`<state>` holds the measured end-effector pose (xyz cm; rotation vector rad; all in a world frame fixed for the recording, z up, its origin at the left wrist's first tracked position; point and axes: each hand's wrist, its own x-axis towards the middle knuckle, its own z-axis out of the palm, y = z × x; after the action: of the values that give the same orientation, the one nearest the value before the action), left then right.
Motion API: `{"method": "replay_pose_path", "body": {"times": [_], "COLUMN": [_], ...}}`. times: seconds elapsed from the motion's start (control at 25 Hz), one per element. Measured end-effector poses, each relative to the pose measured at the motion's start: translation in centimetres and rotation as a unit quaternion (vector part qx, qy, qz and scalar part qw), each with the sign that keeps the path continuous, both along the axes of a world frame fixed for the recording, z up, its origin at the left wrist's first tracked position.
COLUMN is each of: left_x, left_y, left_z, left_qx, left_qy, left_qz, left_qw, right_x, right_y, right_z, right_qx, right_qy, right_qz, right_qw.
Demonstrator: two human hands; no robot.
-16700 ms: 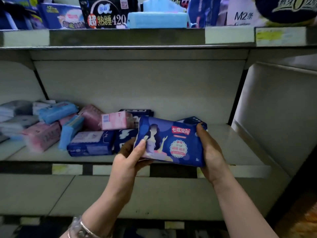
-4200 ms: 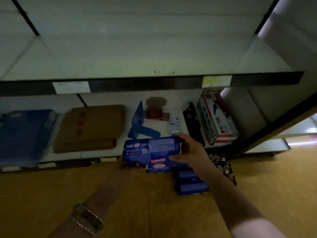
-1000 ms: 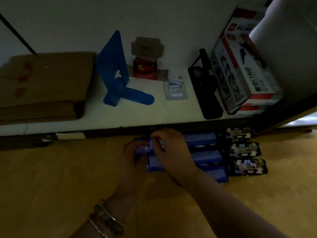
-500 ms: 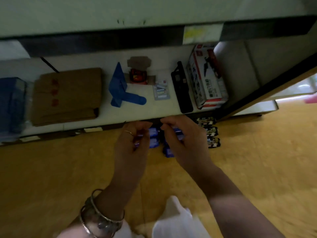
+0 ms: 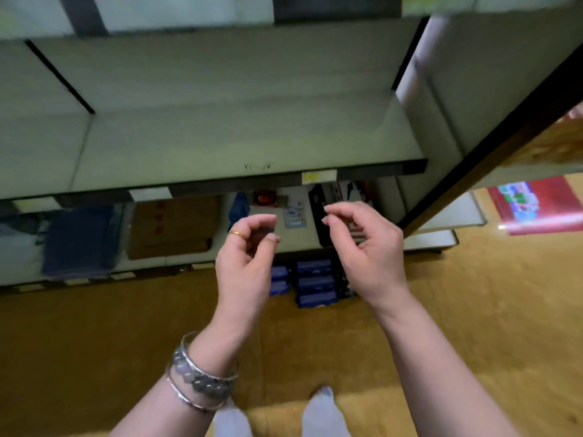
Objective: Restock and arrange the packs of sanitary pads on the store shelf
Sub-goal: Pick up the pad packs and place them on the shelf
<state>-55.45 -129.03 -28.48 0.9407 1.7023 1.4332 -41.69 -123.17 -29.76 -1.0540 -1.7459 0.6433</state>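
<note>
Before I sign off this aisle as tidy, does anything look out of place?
Yes. Dark blue packs lie in rows on the wooden floor, just in front of the bottom shelf rather than on it. The left hand and right hand hold nothing.

– What's on your wrist?
– My thin silver metal bangles (image 5: 193,364), shiny and smooth. There's a small gold metal ring (image 5: 236,234) on my finger too.
– And down there?
– Those flat blue packs (image 5: 315,283) look wrapped in shiny plastic. The yellow-brown floor (image 5: 94,342) is smooth, like wood. The flat brown cardboard box (image 5: 172,228) looks dull.
</note>
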Motion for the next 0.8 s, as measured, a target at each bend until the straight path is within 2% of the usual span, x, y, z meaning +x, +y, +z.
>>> {"method": "replay_pose_path", "body": {"times": [0.16, 0.4, 0.6, 0.8], "left_x": [1.2, 1.6, 1.4, -0.3], "left_y": [-0.1, -0.9, -1.0, -0.2], "left_z": [7.3, 17.1, 21.2, 23.0], "left_qx": [0.071, 0.182, 0.247, 0.263], "left_qy": [0.001, 0.043, 0.060, 0.064], "left_qz": [-0.004, 0.022, 0.044, 0.063], "left_qw": [0.997, 0.982, 0.966, 0.961], "right_x": [1.0, 1.9, 2.1, -0.1], "right_y": [0.8, 1.3, 1.7, 2.6], "right_z": [6.8, 17.6, 21.9, 24.1], "right_qx": [0.078, 0.194, 0.212, 0.245], "right_qy": [0.003, 0.071, 0.100, 0.052], "right_qz": [0.014, 0.043, 0.075, 0.119], "right_qw": [0.997, 0.978, 0.969, 0.961]}}
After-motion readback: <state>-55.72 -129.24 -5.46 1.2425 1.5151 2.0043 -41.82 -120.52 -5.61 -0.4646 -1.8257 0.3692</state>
